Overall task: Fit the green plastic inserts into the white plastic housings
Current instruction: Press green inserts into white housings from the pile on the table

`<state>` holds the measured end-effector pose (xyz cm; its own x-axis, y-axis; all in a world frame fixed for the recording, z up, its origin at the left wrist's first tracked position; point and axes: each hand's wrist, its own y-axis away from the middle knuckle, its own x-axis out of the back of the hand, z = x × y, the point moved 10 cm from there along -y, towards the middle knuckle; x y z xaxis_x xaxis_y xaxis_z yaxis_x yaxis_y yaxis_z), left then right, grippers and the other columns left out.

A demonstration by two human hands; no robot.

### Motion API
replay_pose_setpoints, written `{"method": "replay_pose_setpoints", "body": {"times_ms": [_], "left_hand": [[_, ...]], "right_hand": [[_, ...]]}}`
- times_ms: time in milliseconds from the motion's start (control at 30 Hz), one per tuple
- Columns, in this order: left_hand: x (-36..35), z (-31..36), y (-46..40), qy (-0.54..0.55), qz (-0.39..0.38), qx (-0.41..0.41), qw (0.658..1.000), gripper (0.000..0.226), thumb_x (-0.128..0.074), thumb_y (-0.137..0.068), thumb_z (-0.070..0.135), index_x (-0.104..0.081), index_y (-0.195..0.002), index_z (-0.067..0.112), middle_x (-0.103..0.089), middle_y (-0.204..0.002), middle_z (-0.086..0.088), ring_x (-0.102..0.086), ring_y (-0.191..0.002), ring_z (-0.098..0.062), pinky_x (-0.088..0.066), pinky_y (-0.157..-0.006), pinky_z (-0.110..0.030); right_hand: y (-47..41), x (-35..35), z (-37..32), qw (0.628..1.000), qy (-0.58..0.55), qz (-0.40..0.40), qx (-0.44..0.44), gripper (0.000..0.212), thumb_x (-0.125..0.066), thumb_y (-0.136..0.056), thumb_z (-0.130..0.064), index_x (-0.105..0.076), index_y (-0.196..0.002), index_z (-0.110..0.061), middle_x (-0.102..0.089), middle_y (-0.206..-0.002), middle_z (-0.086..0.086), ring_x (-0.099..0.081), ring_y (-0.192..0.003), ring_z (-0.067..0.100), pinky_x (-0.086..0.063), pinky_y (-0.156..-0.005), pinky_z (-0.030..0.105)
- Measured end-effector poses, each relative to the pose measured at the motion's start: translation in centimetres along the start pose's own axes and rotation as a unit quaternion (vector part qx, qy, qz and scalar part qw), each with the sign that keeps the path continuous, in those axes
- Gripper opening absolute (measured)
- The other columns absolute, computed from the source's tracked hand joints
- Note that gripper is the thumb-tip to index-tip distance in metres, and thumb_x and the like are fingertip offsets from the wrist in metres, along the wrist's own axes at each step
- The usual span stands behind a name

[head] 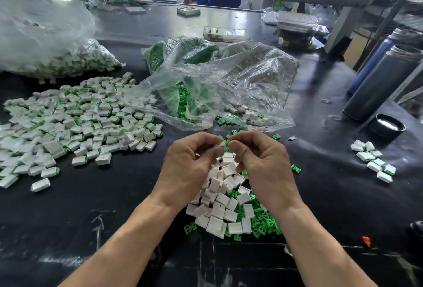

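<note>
My left hand [192, 163] pinches a white housing [221, 143] between thumb and fingers. Facing it, my right hand [258, 158] pinches a green insert [227, 142] right against the housing's end; the two parts touch. Both hands hover above a loose pile of white housings [219, 204] mixed with green inserts [263, 218] on the black table [114, 213]. Most of the held parts are hidden by my fingers.
A broad heap of fitted white-and-green pieces [75, 124] covers the table's left side. An open clear bag with green inserts [194, 97] lies behind my hands, another full bag [57, 53] at far left. A small cluster of pieces [375, 163], a black lid [388, 126] and dark cylinders [380, 85] stand right.
</note>
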<state>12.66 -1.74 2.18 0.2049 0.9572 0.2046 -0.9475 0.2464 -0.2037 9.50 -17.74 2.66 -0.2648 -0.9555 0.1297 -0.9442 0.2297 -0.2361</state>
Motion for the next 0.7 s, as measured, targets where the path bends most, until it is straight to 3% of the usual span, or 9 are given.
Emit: {"method": "replay_pose_setpoints", "body": {"times_ms": [67,200,333,400,533,700], "left_hand": [[-0.04,0.01,-0.01,0.010,0.000,0.000,1.000,0.009,-0.075,-0.092,0.019,-0.077,-0.099,0.023,-0.075,-0.081,0.005,-0.068,-0.072,-0.011,-0.060,-0.068,-0.029],[0.12,-0.04,-0.05,0.037,0.008,0.003,0.999,0.011,-0.075,-0.090,0.011,-0.078,-0.097,0.019,-0.076,-0.079,0.003,-0.067,-0.068,-0.007,-0.058,-0.066,-0.024],[0.01,-0.12,-0.06,0.053,0.017,0.009,0.998,0.014,-0.074,-0.090,0.004,-0.079,-0.095,0.017,-0.076,-0.079,-0.003,-0.066,-0.067,-0.014,-0.060,-0.069,-0.035],[-0.03,-0.07,-0.05,0.062,0.021,0.011,0.998,0.017,-0.073,-0.090,0.001,-0.079,-0.092,0.017,-0.076,-0.078,-0.005,-0.066,-0.066,-0.015,-0.060,-0.067,-0.034],[0.07,-0.03,-0.04,0.074,0.034,0.010,0.997,0.019,-0.073,-0.089,-0.001,-0.079,-0.089,0.017,-0.075,-0.075,-0.006,-0.065,-0.063,-0.014,-0.059,-0.063,-0.027],[0.12,-0.36,-0.02,0.053,0.039,0.009,0.998,0.021,-0.074,-0.089,-0.001,-0.080,-0.092,0.019,-0.076,-0.076,-0.002,-0.070,-0.067,-0.022,-0.062,-0.066,-0.032]], "right_hand": [[0.09,-0.14,0.08,1.000,0.007,0.003,0.001,0.022,-0.074,-0.096,-0.013,-0.075,-0.088,-0.033,-0.074,-0.081,-0.007,-0.063,-0.066,0.008,-0.054,-0.059,0.023],[0.30,-0.38,0.22,1.000,0.020,0.014,0.004,0.018,-0.072,-0.096,-0.011,-0.074,-0.091,-0.029,-0.074,-0.081,-0.005,-0.064,-0.069,0.010,-0.059,-0.065,0.039],[0.43,-0.46,0.32,1.000,-0.015,0.013,-0.004,0.020,-0.071,-0.096,-0.006,-0.074,-0.089,-0.025,-0.073,-0.077,-0.004,-0.062,-0.065,0.008,-0.056,-0.060,0.028],[0.46,-0.61,0.46,0.999,-0.033,0.013,-0.010,0.021,-0.070,-0.096,-0.003,-0.074,-0.088,-0.023,-0.071,-0.074,-0.004,-0.060,-0.063,0.009,-0.054,-0.058,0.024],[0.57,-0.72,0.89,0.998,-0.050,0.031,-0.017,0.023,-0.069,-0.095,0.001,-0.074,-0.086,-0.020,-0.070,-0.071,-0.004,-0.059,-0.060,0.010,-0.051,-0.056,0.024],[0.76,-0.49,0.33,1.000,-0.006,0.028,0.009,0.023,-0.074,-0.092,-0.005,-0.076,-0.086,-0.027,-0.072,-0.075,0.001,-0.060,-0.064,0.012,-0.053,-0.059,0.033]]}}
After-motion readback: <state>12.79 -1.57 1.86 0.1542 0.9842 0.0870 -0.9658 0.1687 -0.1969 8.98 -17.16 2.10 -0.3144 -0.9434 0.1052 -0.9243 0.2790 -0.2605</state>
